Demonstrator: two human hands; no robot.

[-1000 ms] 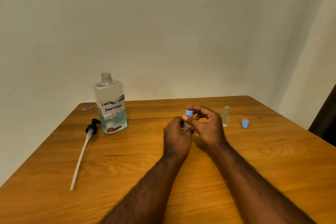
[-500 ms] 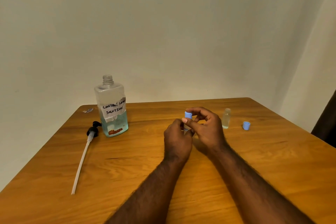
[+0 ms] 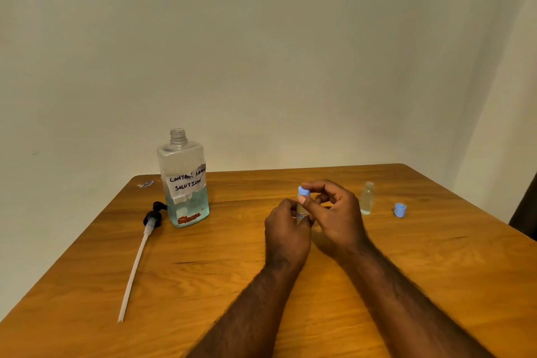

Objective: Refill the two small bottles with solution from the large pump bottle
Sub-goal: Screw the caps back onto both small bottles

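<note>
Near table (image 3: 174,285) centre, unchanged from a second ago: left hand (image 3: 286,229) gripping small bottle (image 3: 301,211), right hand (image 3: 340,218) pinching its blue cap (image 3: 304,191), likely mid-twist. Just right, second small bottle (image 3: 366,197) uncapped.

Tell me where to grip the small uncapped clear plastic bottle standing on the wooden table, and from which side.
Pinch the small clear bottle round its mid-body, probably coming from the right side: it stands upright with an open mouth and liquid inside, and the right hand crowds its left.
</note>
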